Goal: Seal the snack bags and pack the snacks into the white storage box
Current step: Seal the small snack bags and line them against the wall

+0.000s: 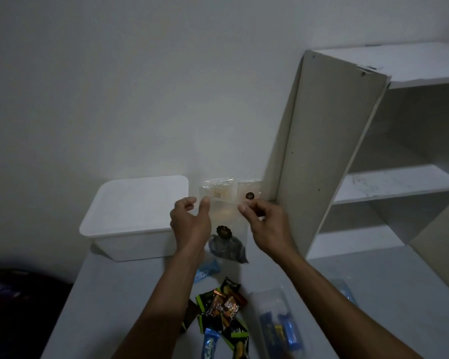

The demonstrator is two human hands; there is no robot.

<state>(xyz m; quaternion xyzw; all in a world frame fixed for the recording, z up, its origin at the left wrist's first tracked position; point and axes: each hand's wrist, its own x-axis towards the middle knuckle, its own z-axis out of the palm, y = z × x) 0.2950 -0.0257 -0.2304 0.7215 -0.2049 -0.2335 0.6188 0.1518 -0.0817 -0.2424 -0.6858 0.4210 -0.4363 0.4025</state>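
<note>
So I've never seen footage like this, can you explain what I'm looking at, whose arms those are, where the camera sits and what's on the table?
There is no machine here. One wide-angle camera sits on a person's head and looks forward and down, so the arms are their own. The left hand and right hand hold up a clear plastic snack bag with a dark round sticker by its top edge. On the pale table stand a white plastic storage box with its lid on, two more clear packets against the wall, a heap of small wrapped snacks and a clear bag of blue sachets. A white shelf unit stands at the right.
</note>
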